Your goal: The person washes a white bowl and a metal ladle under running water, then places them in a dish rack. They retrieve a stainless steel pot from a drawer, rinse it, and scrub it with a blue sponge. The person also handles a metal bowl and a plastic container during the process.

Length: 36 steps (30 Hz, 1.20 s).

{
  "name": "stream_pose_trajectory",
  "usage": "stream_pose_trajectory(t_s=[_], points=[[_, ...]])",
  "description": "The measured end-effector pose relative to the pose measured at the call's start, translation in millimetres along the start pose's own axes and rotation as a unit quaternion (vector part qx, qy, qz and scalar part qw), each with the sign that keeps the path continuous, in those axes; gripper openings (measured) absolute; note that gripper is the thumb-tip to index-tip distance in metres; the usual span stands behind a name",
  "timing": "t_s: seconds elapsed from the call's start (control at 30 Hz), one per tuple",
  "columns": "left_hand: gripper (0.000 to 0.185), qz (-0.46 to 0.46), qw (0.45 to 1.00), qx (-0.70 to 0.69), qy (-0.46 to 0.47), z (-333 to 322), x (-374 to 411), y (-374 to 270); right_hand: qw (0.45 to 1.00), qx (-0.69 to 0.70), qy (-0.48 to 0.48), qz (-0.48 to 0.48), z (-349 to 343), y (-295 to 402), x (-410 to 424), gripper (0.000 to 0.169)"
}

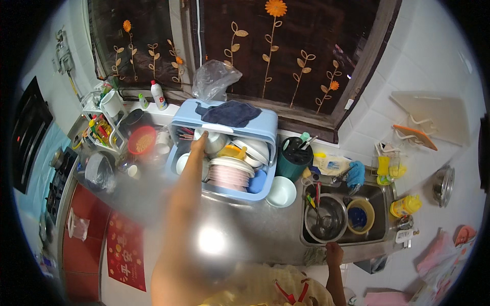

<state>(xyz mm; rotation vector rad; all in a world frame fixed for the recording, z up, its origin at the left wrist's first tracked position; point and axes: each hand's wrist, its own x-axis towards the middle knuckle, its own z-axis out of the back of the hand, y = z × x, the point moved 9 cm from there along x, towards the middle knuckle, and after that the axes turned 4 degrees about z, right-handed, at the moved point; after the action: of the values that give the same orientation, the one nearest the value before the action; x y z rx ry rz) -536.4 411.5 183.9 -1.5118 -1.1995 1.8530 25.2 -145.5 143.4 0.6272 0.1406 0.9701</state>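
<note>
My left hand (pixel 199 144) reaches into the front of a light-blue plastic dish box (pixel 226 196), its thumb at the pale handle of the raised lid (pixel 218 128). The fingers appear curled around the lid's edge, though they are partly hidden. Inside the box stand a stack of pink plates (pixel 229 176), white bowls (pixel 252 150) and a yellow dish (pixel 231 152). My right hand (pixel 334 253) is curled into a fist by the front rim of the sink (pixel 360 244), beside a greyish rag (pixel 315 255). I see nothing in that fist.
A dark cloth (pixel 233 114) lies on top of the box. Beside it stand a green knife holder (pixel 294 164) and a pale bowl (pixel 281 192). The sink holds a steel basin (pixel 325 234) and a yellow tub (pixel 369 218). A red bowl (pixel 142 140) sits left.
</note>
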Motion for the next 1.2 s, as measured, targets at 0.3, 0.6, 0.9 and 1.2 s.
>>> stream_pose_trajectory(t_s=[0.3,0.6,0.9,1.2], points=[[0.074,-0.076,0.993,0.093,-0.015,6,11,3,0.999,0.006,0.039,0.007,-4,41,15,0.016],[0.067,-0.055,0.992,0.096,0.065,-20,-4,6,0.997,0.042,0.057,0.020,-12,38,12,0.019],[0.060,-0.211,0.886,0.396,-0.121,-8,-7,-9,0.990,0.079,0.020,0.113,-3,66,43,0.019],[0.027,-0.676,0.659,0.229,-0.236,21,-243,-109,0.966,0.256,-0.014,-0.023,4,30,49,0.015]])
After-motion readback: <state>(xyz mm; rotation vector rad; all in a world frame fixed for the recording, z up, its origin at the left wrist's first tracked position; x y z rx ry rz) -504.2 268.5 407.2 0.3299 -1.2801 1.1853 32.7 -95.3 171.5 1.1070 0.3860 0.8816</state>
